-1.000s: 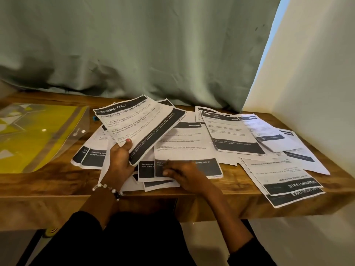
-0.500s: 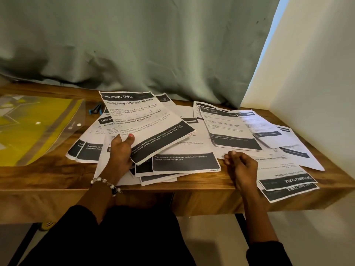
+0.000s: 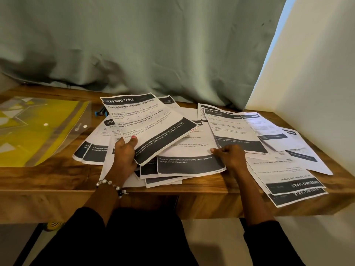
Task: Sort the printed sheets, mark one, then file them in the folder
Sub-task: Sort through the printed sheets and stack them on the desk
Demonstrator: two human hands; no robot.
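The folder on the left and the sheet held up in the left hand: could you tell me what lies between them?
In the head view, a small blue-and-black object, perhaps pens, lies on bare wooden table between the folder and the held sheet.

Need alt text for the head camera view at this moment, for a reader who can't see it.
A person's left hand grips a printed sheet headed "DRESSING TABLE" above loose printed sheets spread over a wooden table, while the right hand pinches the edge of a sheet about wall tiles. A clear yellow folder lies at the left.
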